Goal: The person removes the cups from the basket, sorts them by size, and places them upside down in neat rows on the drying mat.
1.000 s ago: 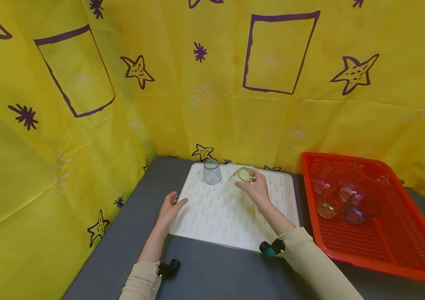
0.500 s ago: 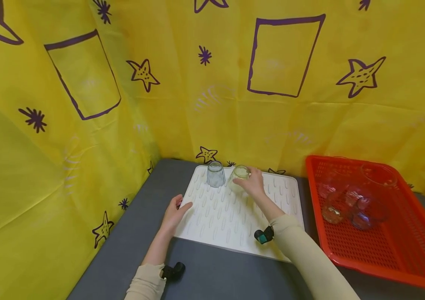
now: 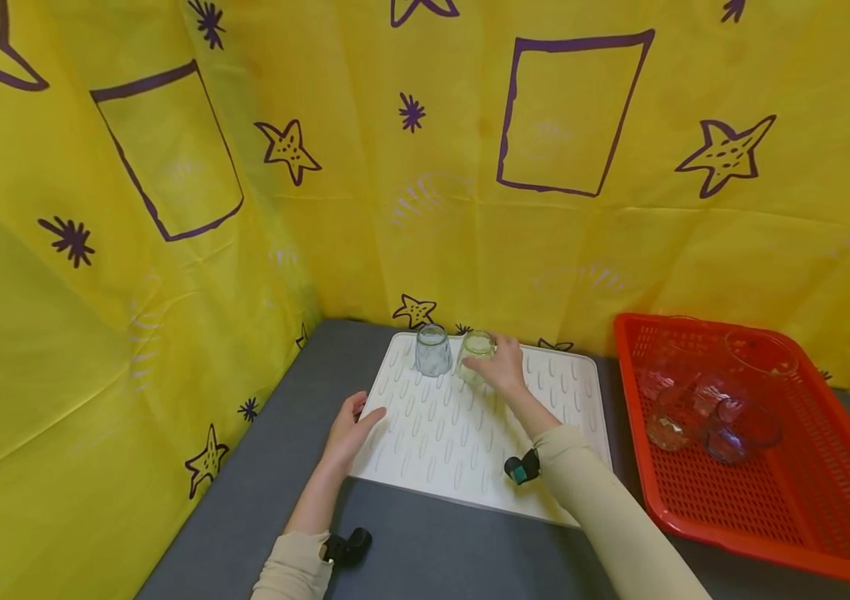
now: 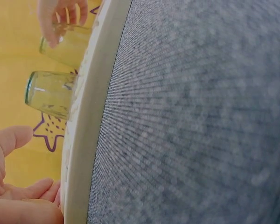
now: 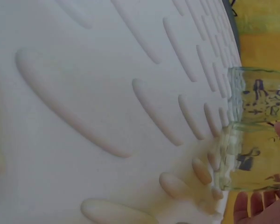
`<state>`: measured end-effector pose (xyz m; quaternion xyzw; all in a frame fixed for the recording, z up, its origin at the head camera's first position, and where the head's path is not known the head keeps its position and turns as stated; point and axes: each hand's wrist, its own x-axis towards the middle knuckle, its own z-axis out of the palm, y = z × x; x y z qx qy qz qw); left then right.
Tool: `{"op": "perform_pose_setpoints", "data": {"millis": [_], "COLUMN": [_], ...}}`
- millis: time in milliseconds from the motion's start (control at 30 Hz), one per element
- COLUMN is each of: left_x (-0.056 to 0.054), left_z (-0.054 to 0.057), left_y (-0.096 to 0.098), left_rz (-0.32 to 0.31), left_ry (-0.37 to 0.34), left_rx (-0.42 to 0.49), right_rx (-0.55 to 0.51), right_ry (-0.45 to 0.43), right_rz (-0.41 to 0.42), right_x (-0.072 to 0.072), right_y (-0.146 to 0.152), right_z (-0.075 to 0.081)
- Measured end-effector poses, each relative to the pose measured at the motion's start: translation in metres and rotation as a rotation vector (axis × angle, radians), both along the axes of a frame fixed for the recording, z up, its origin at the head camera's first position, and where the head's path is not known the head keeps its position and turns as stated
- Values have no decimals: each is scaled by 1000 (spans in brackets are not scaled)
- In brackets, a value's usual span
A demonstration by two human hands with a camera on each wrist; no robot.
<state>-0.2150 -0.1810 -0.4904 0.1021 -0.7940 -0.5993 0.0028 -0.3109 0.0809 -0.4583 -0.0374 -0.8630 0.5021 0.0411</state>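
In the head view my right hand [image 3: 500, 365] holds a yellowish-green drinking glass [image 3: 476, 343] at the back of a white ridged drying mat [image 3: 432, 442]. Thumb and fingers lie on opposite sides of it. This glass [image 5: 254, 158] stands on the ridges, narrower end up, in the right wrist view. Close to its left is a pale bluish glass [image 3: 433, 354], also narrower end up. My left hand [image 3: 348, 432] is at the mat's left edge, thumb apart from loosely bent fingers. Its fingertips [image 4: 49, 191] reach the mat's rim in the left wrist view; contact is unclear.
A red plastic basket [image 3: 646, 492] with several clear glasses [image 3: 728, 437] stands right of the mat. The table [image 3: 425, 542] is dark grey. Yellow cloth [image 3: 365, 242] with purple drawings hangs just behind the mat and along the left.
My right hand has moved the yellowish-green glass slightly left, closer to the bluish one, and it has gone from tilted to upright on the mat. The left hand barely differs.
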Motion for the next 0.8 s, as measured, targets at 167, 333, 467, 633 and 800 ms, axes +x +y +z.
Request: {"op": "perform_pose_setpoints", "data": {"millis": [167,333,467,633,800], "left_x": [0,0,-1,0,1], "left_z": [1,1,0,0,0], "left_y": [2,3,3,1,-2], "left_rz": [-8,-19,-24,-31,-35], "left_ry": [3,11,11,5,8], "left_rx": [-17,-19,-3,24,32], "right_rx": [12,2,-18,-75,-174], "right_ry": [-9,-21,-32,-35,-68], "right_rz": [6,14,29,28,-7], "right_x": [0,3,7,17,35], "right_y": [4,10,16,22,24], "right_z": [1,4,7,12,24]}}
